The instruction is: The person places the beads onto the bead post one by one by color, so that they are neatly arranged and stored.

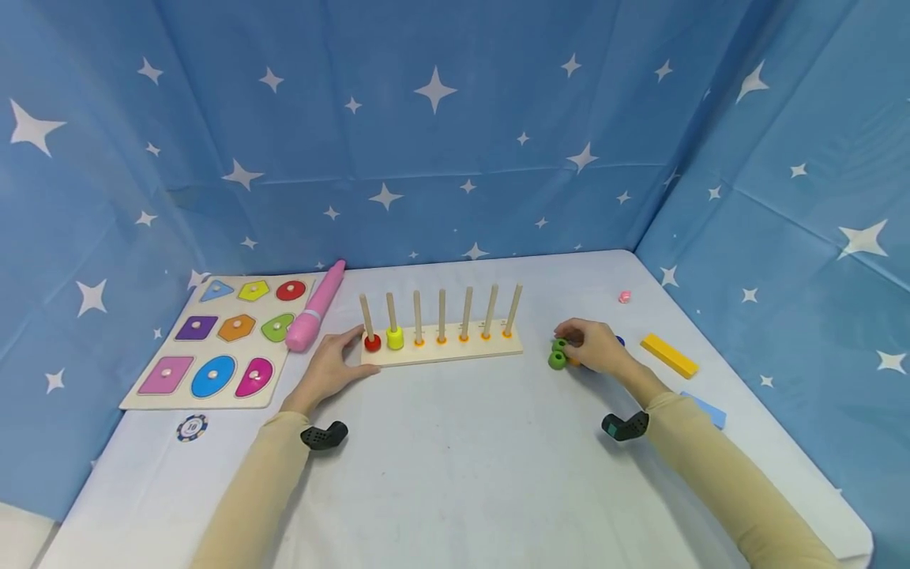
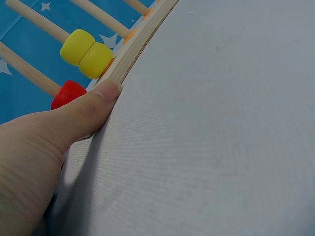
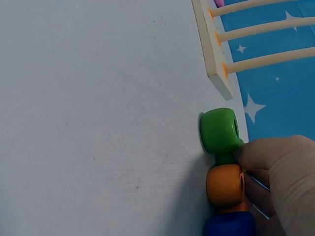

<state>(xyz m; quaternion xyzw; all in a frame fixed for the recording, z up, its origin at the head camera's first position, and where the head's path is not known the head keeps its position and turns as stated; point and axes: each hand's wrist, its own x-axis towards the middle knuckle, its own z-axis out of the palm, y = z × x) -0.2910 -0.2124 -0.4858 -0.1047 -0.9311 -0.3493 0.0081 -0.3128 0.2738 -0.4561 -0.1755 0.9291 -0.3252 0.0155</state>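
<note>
The left hand (image 1: 330, 367) grips the pegboard (image 1: 455, 351) between outspread thumb and fingers; the right hand (image 1: 596, 348), fingers curled, pinches 1 green bead (image 1: 559, 345), a 2nd bead (image 1: 558, 361) just beside its thumb.

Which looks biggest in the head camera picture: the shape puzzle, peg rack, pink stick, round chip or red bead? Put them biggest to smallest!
1. Shape puzzle
2. Peg rack
3. Pink stick
4. Round chip
5. Red bead
</note>
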